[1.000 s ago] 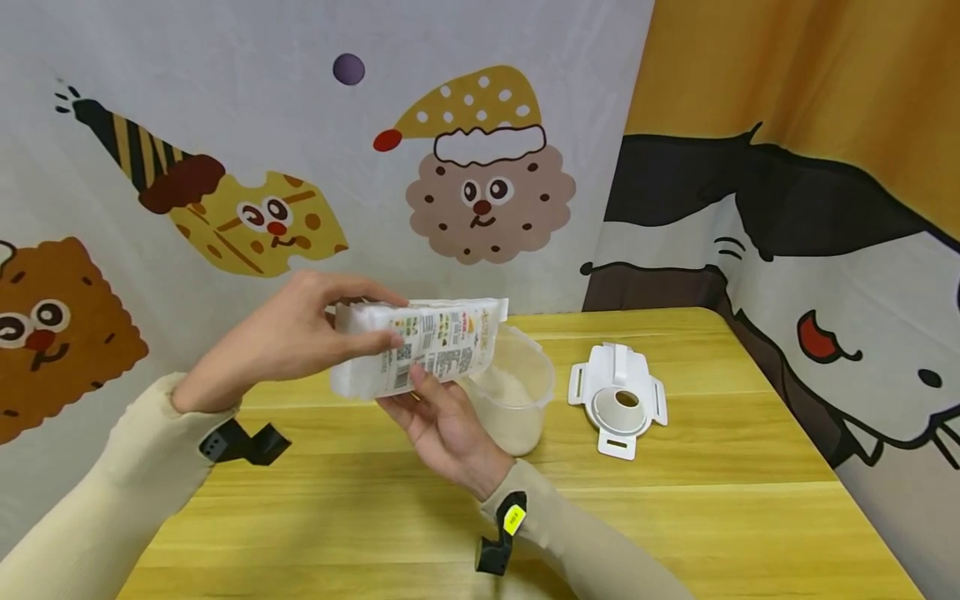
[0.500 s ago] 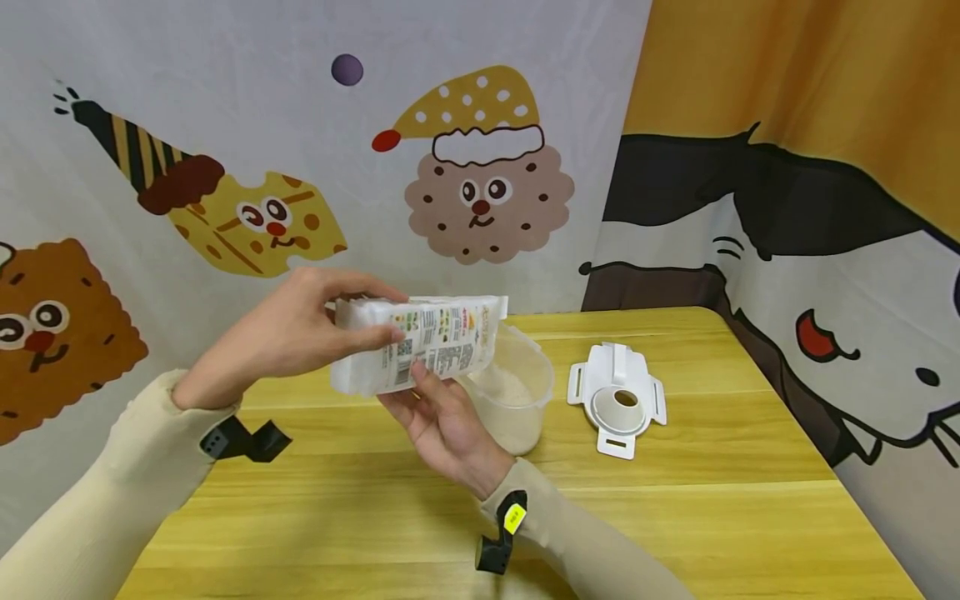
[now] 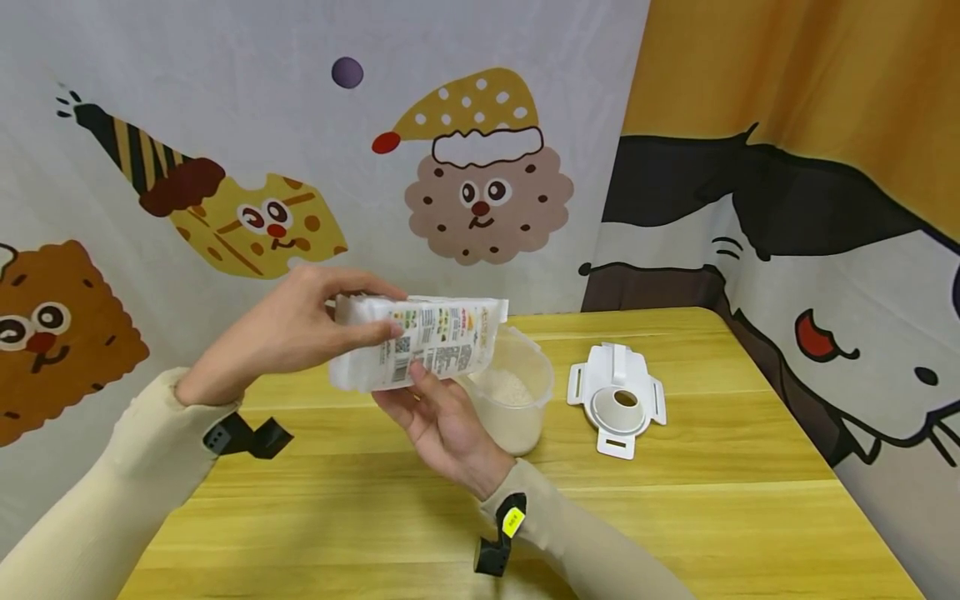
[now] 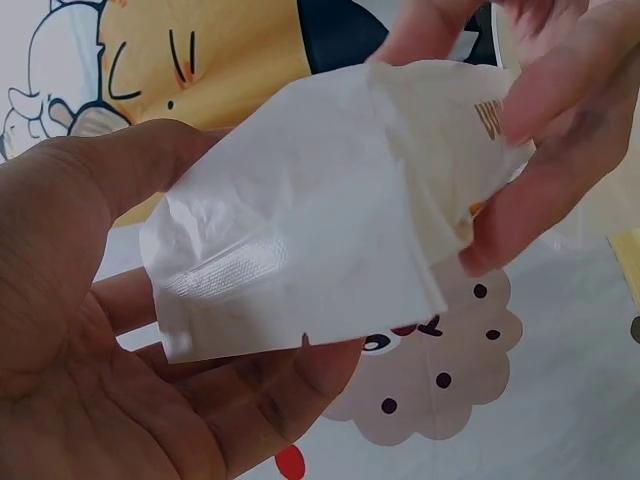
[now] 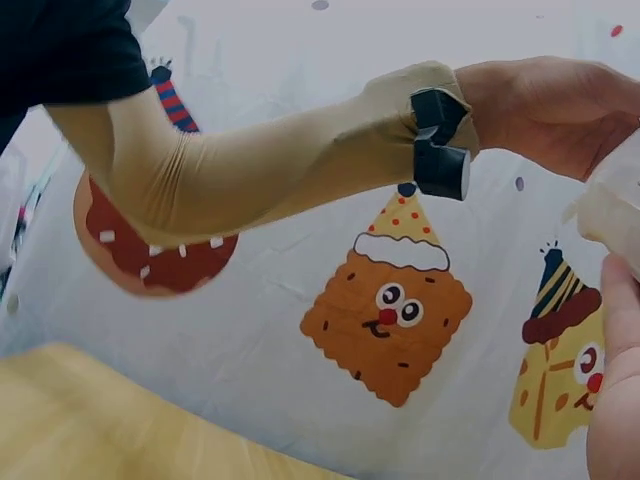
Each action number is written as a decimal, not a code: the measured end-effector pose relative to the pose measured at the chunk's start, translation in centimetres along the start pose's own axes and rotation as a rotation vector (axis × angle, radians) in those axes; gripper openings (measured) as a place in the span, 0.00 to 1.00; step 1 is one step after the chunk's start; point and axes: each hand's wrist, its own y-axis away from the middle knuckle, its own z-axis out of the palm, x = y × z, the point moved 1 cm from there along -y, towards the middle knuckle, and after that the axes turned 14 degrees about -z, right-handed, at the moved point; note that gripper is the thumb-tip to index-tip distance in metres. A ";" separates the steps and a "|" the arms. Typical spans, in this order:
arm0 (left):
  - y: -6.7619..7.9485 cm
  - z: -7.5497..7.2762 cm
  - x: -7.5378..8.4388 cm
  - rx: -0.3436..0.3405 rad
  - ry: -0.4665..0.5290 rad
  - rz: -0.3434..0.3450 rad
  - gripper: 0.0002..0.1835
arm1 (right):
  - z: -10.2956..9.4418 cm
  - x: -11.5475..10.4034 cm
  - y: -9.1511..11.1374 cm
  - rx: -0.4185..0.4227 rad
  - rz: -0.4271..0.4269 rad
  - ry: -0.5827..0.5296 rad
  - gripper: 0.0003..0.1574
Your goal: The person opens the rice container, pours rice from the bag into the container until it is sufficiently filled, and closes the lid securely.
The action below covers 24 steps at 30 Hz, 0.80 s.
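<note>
Bag tipped over the tub, tub part filled, lid off

Both hands grasp the printed white bag (image 3: 442, 337), which lies tilted on its side in the air above the surface (image 3: 720, 400). The left hand (image 3: 296, 325) clasps its bottom end, thumb across the front and fingers over the top. The right hand (image 3: 453, 425) supports it from below, thumb pressed to the printed face and fingers under it. The bag's other end reaches over the left side of the clear tub (image 3: 536, 358), which stands upright toward the far edge of the surface.

The pouring looks well begun: pale, rice-like grains (image 3: 506, 387) fill the lower part of the tub, with bare wall above them. Whether any are falling at this instant, or how much the bag holds, I cannot tell, since the bag and right hand hide that side of the rim.

What seems left is to empty the rest of the bag, if any, then close the tub. The white lid (image 3: 617, 414) is off, lying between the tub and the right edge of the surface, its round opening facing up, and neither hand touches it.
</note>
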 end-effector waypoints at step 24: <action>-1.6 1.1 -0.7 -0.010 -0.008 0.106 0.17 | 2.6 -4.8 3.0 -0.408 0.206 0.744 0.20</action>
